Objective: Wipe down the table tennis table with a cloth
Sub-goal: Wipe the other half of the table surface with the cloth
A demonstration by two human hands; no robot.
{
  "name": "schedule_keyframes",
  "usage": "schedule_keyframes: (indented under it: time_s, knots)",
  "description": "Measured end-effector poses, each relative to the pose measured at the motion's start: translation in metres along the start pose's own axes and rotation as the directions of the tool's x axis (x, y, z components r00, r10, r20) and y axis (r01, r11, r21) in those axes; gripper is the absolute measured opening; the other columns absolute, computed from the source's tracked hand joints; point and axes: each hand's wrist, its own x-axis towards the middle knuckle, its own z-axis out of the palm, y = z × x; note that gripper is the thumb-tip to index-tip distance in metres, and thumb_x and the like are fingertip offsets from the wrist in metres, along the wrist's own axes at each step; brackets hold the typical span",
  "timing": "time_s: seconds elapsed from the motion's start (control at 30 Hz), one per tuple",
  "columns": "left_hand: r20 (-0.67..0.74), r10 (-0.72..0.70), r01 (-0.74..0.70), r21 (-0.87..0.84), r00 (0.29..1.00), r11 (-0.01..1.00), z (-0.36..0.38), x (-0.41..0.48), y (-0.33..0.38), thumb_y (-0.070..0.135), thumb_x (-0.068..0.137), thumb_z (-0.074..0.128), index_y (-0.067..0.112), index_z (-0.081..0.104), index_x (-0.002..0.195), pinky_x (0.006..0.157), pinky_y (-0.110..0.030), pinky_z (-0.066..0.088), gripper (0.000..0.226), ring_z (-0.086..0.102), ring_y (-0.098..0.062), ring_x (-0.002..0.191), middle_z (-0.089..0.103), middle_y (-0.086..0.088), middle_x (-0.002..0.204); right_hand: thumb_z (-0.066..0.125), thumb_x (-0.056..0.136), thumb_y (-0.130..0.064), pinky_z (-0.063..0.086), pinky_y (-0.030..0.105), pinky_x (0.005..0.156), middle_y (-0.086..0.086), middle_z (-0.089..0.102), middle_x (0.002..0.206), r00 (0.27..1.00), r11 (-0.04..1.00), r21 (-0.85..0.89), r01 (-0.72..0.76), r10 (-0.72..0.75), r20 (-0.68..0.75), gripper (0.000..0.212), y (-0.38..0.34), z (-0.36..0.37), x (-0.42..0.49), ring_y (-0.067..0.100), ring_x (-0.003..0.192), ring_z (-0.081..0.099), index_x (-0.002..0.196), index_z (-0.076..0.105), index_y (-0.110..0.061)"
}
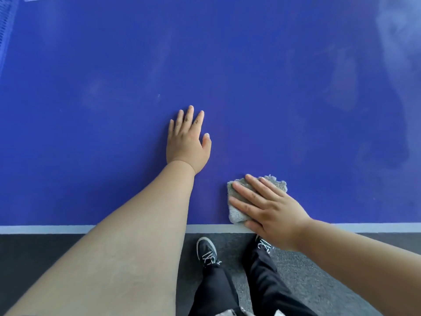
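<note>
The blue table tennis table (250, 76) fills the upper two thirds of the head view, with a white line along its near edge. A folded grey cloth (237, 213) lies on the table just inside that edge. My right hand (271, 213) presses flat on the cloth with straight, spread fingers. My left hand (186, 142) rests flat on the bare blue surface, to the left of the cloth and a little farther in, fingers straight. Pale smears show on the surface at the upper right.
The table's net (5, 30) shows at the far upper left. Below the white edge line (45, 229) is dark grey carpet (319, 281), with my two black shoes (206, 252) and black trousers standing close to the table.
</note>
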Motion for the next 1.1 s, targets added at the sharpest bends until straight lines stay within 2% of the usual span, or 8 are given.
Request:
schedule_keyframes:
  time_s: [0.1, 0.3, 0.43, 0.57, 0.63, 0.73, 0.87, 1.1]
  knots:
    - [0.044, 0.023, -0.022, -0.012, 0.999, 1.0, 0.005, -0.064, -0.007, 0.041, 0.103, 0.036, 0.028, 0.021, 0.165, 0.129, -0.044, 0.0, 0.065, 0.003, -0.023, 0.16, 0.006, 0.002, 0.174, 0.023, 0.106, -0.06, 0.013, 0.047, 0.128, -0.006, 0.014, 0.171, 0.999, 0.999, -0.015, 0.039, -0.038, 0.037, 0.062, 0.027, -0.017, 0.016, 0.028, 0.158, 0.01, 0.161, 0.028, -0.033]
    - [0.025, -0.019, 0.017, 0.051, 1.0, 0.999, 0.016, -0.113, -0.024, 0.047, 0.096, 0.028, 0.033, 0.021, 0.164, 0.129, -0.045, 0.001, 0.069, 0.004, -0.022, 0.16, 0.007, 0.006, 0.174, 0.02, 0.101, -0.061, -0.002, 0.044, 0.128, -0.004, 0.003, 0.173, 0.878, 0.876, 0.136, -0.463, 0.474, -0.066, 0.071, 0.064, -0.036, 0.086, 0.03, 0.159, -0.002, 0.164, 0.012, -0.03]
    - [0.004, -0.018, 0.018, 0.021, 1.0, 1.0, 0.019, -0.111, -0.024, 0.046, 0.095, 0.031, 0.033, 0.024, 0.163, 0.129, -0.046, 0.003, 0.069, 0.006, -0.021, 0.16, 0.011, 0.006, 0.173, 0.034, 0.102, -0.055, 0.011, 0.049, 0.128, -0.002, 0.021, 0.17, 0.966, 0.977, 0.092, -0.191, 0.204, -0.161, 0.062, -0.006, 0.0, 0.049, 0.034, 0.157, 0.016, 0.159, 0.034, -0.03]
    - [0.023, -0.024, 0.023, 0.029, 0.999, 0.999, 0.015, -0.112, -0.022, 0.047, 0.096, 0.029, 0.034, 0.021, 0.164, 0.13, -0.046, 0.003, 0.069, 0.005, -0.021, 0.16, 0.008, 0.006, 0.173, 0.036, 0.107, -0.05, 0.011, 0.047, 0.126, -0.007, 0.008, 0.172, 0.99, 0.992, 0.028, 0.124, -0.122, -0.064, 0.06, -0.039, 0.02, -0.003, 0.026, 0.159, 0.006, 0.163, 0.021, -0.033]
    - [0.025, -0.024, 0.024, 0.026, 0.999, 0.999, 0.014, -0.111, -0.022, 0.048, 0.096, 0.028, 0.033, 0.022, 0.163, 0.13, -0.047, 0.004, 0.069, 0.005, -0.021, 0.16, 0.009, 0.005, 0.173, 0.036, 0.106, -0.049, 0.013, 0.046, 0.126, -0.006, 0.01, 0.172, 0.99, 0.99, -0.025, 0.137, -0.138, -0.037, 0.062, -0.01, 0.011, 0.003, 0.025, 0.159, 0.008, 0.163, 0.021, -0.031]
    - [0.028, -0.02, 0.019, 0.023, 0.999, 1.0, 0.015, -0.111, -0.023, 0.048, 0.096, 0.028, 0.033, 0.022, 0.163, 0.13, -0.046, 0.003, 0.069, 0.005, -0.022, 0.16, 0.01, 0.005, 0.173, 0.043, 0.104, -0.049, 0.023, 0.054, 0.124, 0.001, 0.022, 0.169, 0.964, 0.968, 0.094, -0.233, 0.242, -0.109, 0.064, 0.041, -0.016, 0.035, 0.034, 0.156, 0.019, 0.161, 0.03, -0.024]
    - [0.013, -0.004, 0.004, 0.021, 1.0, 1.0, 0.018, -0.112, -0.026, 0.049, 0.095, 0.026, 0.034, 0.022, 0.163, 0.13, -0.046, 0.003, 0.07, 0.006, -0.022, 0.16, 0.01, 0.005, 0.173, 0.037, 0.102, -0.058, 0.005, 0.049, 0.128, 0.0, 0.006, 0.172, 0.829, 0.824, 0.193, -0.533, 0.554, -0.076, 0.073, 0.032, -0.024, 0.066, 0.034, 0.158, 0.002, 0.163, 0.015, -0.026]
    - [0.075, 0.072, -0.072, -0.004, 0.995, 0.997, 0.013, -0.118, -0.034, 0.043, 0.104, 0.03, 0.031, 0.014, 0.165, 0.129, -0.043, -0.006, 0.064, -0.005, -0.019, 0.16, -0.002, 0.006, 0.174, 0.056, 0.101, -0.039, 0.021, 0.049, 0.126, -0.005, 0.026, 0.168, 0.98, 0.982, 0.143, -0.12, 0.14, -0.139, 0.059, -0.086, 0.017, 0.014, 0.03, 0.156, 0.021, 0.157, 0.039, -0.029]
